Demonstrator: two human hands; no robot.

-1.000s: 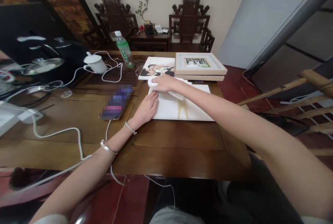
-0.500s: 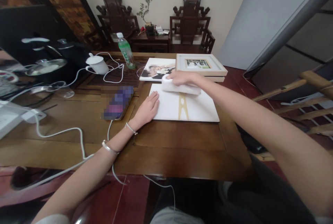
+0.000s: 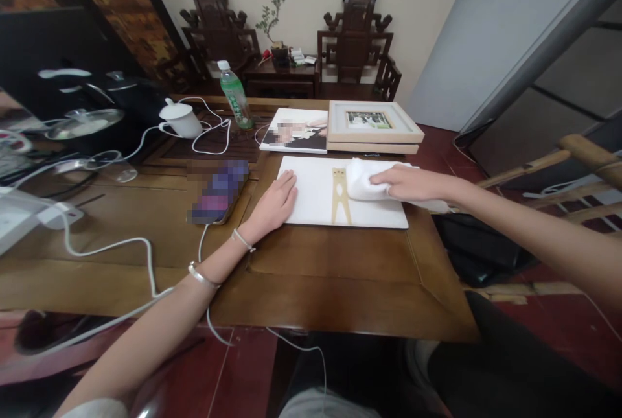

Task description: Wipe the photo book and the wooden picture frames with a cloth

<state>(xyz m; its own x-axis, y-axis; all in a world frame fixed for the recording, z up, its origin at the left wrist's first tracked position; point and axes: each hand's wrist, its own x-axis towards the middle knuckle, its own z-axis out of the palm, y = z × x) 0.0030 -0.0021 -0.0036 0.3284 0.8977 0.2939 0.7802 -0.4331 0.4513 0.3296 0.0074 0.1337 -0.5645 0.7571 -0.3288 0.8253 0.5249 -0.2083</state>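
A white board (image 3: 311, 201) lies flat near the front of the wooden table, with a tan A-shaped stand piece (image 3: 340, 192) down its middle. My left hand (image 3: 275, 201) rests flat on the board's left edge, fingers stretched out and holding nothing. On the right half of the board, my right hand (image 3: 411, 183) grips a bunched white cloth (image 3: 362, 179) and presses it to the surface. Part of the cloth trails past the board's right edge. The fingers under the cloth are partly hidden.
Behind the board lie a photo print panel (image 3: 304, 126) and stacked wooden picture frames (image 3: 374, 125). Left are a phone (image 3: 221, 191), white cables, a lidded white cup (image 3: 181, 120) and a green-labelled bottle (image 3: 235, 95). A wooden chair (image 3: 573, 172) stands at the right.
My right hand has moved the cloth from the board's top middle to its right side, uncovering the top of the tan piece. My left hand has stayed in place.
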